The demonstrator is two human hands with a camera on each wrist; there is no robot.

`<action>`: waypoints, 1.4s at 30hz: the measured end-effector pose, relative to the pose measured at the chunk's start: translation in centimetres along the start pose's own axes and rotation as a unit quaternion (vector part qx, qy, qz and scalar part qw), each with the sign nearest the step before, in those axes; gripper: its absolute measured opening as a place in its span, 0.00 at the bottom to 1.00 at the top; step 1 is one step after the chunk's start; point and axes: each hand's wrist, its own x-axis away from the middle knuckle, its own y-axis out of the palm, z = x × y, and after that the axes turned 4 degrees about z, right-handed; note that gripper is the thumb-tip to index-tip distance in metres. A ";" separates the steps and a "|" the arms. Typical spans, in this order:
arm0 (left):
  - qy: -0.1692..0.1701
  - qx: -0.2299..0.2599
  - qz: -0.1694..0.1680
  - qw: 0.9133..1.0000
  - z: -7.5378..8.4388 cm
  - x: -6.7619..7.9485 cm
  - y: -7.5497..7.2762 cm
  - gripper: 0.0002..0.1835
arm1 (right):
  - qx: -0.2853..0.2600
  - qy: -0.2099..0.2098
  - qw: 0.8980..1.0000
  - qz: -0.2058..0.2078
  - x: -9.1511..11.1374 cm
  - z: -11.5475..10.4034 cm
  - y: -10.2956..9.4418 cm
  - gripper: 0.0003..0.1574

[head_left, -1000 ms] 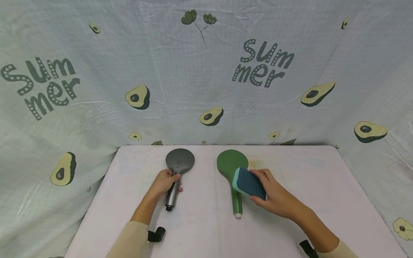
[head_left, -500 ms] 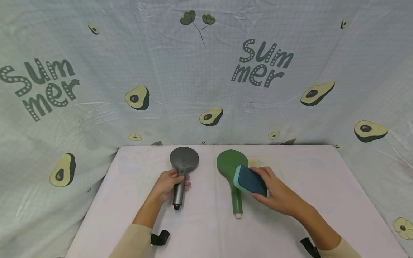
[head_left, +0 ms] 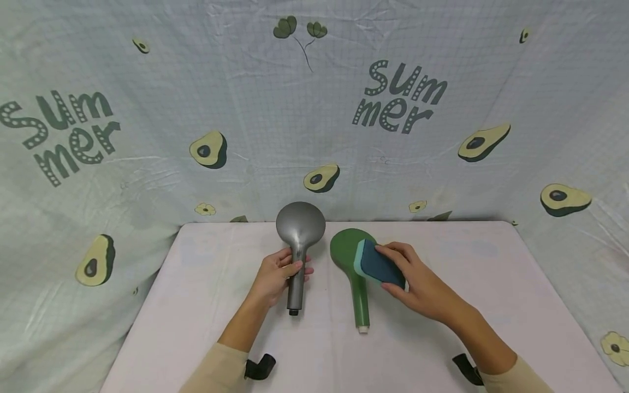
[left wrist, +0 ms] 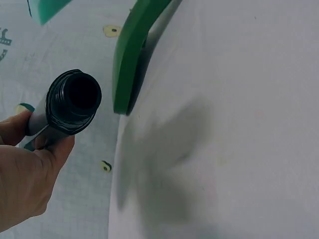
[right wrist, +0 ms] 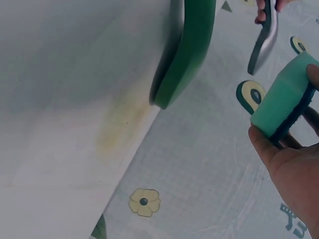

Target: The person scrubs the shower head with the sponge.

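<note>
Left hand round gray showerhead, right round sponge, "Summer" behind.

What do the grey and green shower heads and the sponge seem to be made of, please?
Grey shower head: probably plastic with a metallic satin finish, given its soft highlights, though metal is possible.
Green shower head: likely plastic, evenly coloured, with a mild gloss showing as sheen along its handle.
Sponge: apparently matte foam, a pale teal block with a dark, fuzzy-edged, scourer-like layer.
</note>
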 end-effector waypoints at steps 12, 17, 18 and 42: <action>0.088 0.009 -0.076 0.993 1.6 1.5 4.8 0.31 | 0.064 -0.081 0.992 0.074 -2.3 -1.9 -0.7 0.45; 0.127 -0.001 -0.095 0.987 2.0 1.8 6.5 0.32 | 0.096 -0.132 0.982 0.097 -3.2 -3.3 -1.5 0.40; 0.138 -0.008 -0.097 0.986 2.1 1.8 6.8 0.32 | 0.102 -0.141 0.980 0.100 -3.4 -3.5 -1.6 0.39; 0.227 -0.042 -0.152 0.961 0.6 1.7 8.4 0.28 | 0.181 -0.153 0.948 0.213 -8.7 -6.7 -6.1 0.43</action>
